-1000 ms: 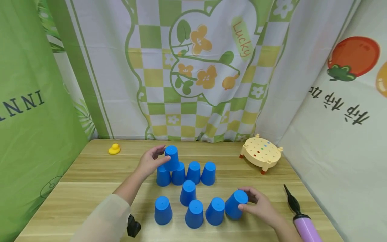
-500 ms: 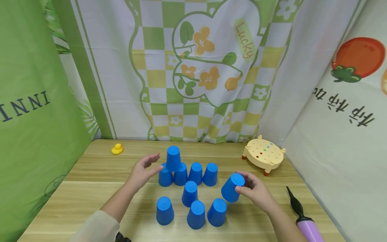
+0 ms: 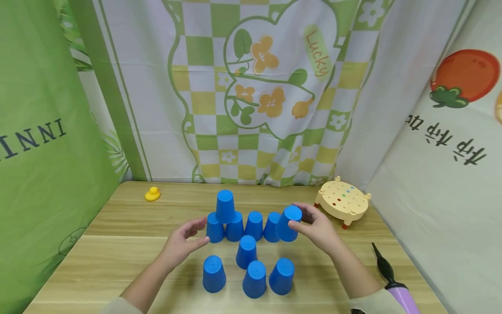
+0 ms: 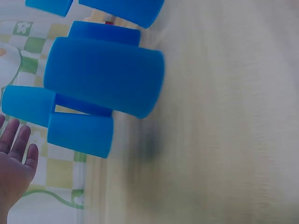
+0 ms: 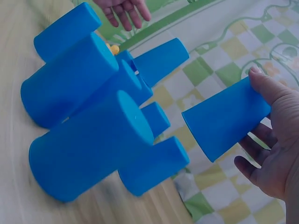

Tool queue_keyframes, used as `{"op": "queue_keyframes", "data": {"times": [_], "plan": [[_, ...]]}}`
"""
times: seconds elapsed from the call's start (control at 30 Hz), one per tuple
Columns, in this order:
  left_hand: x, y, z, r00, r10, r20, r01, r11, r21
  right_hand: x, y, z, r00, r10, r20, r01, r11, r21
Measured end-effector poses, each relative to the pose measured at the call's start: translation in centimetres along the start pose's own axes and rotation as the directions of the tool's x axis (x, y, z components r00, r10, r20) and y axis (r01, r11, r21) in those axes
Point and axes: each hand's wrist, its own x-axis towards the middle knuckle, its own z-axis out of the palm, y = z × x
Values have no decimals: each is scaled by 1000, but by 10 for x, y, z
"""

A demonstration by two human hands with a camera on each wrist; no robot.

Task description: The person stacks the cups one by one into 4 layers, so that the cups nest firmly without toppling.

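Observation:
My right hand [image 3: 319, 229] grips an upside-down blue cup [image 3: 288, 224] between thumb and fingers; in the right wrist view that cup [image 5: 229, 119] hangs tilted in the air. In the head view it overlaps the right end of a row of several upturned blue cups [image 3: 254, 226]. One blue cup [image 3: 225, 207] stands on top of the row's two left cups. My left hand [image 3: 184, 244], fingers apart and holding nothing, is beside the row's leftmost cup [image 3: 215, 229]; whether it touches is unclear. Nearer me stand more upturned cups, one [image 3: 246, 253] slightly behind the front ones [image 3: 256, 279].
A yellow rubber duck [image 3: 153, 194] sits at the table's back left. At the back right is a round cream pegboard stool [image 3: 343, 199] with short legs. A purple and black hand pump [image 3: 396, 283] lies at the right edge. Curtains enclose the table [image 3: 98, 253].
My right hand has lifted a cup from the right end of the front group and carried it back and left to the row. My left hand has let go of the top cup and drawn down-left.

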Motion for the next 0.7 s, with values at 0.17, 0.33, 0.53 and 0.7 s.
{"op": "queue_keyframes", "data": {"times": [0.17, 0.33, 0.53, 0.7], "plan": [[-11, -9, 3, 1000, -4, 15, 4, 1000, -11, 12, -7, 10, 1000, 5, 15, -6, 1000, 20], [-20, -18, 9, 996, 3, 84, -2, 1000, -21, 23, -14, 17, 1000, -5, 27, 4, 1000, 31], [-26, -27, 14, 987, 11, 160, -6, 999, -34, 35, -21, 25, 999, -24, 43, 22, 999, 45], [-30, -30, 17, 981, 6, 196, 2, 999, -40, 44, -26, 35, 998, -34, 45, 31, 998, 52]]}}
